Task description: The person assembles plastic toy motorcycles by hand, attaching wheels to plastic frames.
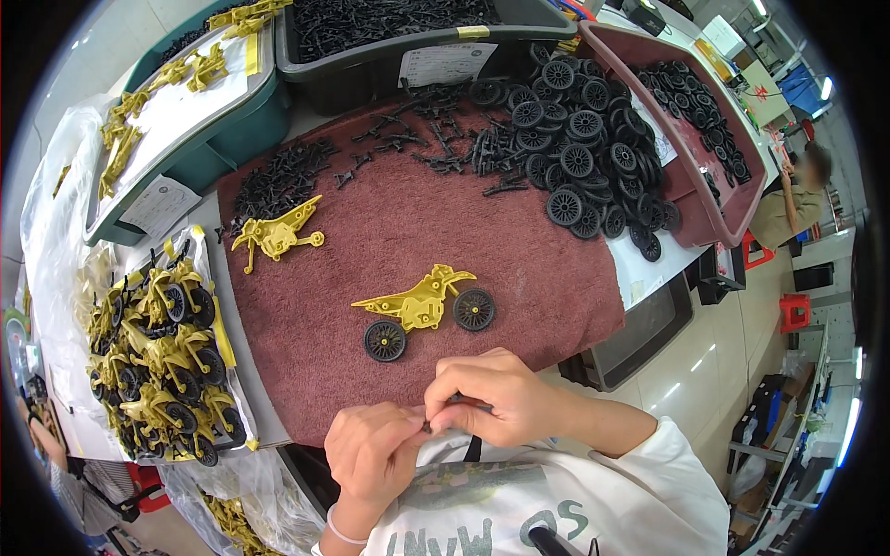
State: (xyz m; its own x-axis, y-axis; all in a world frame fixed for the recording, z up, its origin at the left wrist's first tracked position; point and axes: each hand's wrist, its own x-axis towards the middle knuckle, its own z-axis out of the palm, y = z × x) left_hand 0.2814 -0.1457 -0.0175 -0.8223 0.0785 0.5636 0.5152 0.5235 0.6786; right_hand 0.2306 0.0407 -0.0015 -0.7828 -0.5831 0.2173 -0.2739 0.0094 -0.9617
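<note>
My left hand [375,452] and my right hand [496,397] meet at the near edge of the maroon towel [315,371], fingers closed in a pinch. A small dark plastic piece [471,401] shows between my right fingers; its full shape is hidden. Whether my left fingers grip it too is covered. Just beyond my hands lies a yellow toy motorcycle body [422,306] with two black spoked wheels, one at each end. Farther left on the towel is another yellow motorcycle body [278,236] without wheels.
Loose black wheels [579,139] and small black parts [287,181] lie along the towel's far side. Bins [371,69] of parts stand behind. At left, wheeled yellow motorcycles [162,361] are heaped. A pinkish bin [681,185] holds wheels at right; a person [788,208] sits beyond.
</note>
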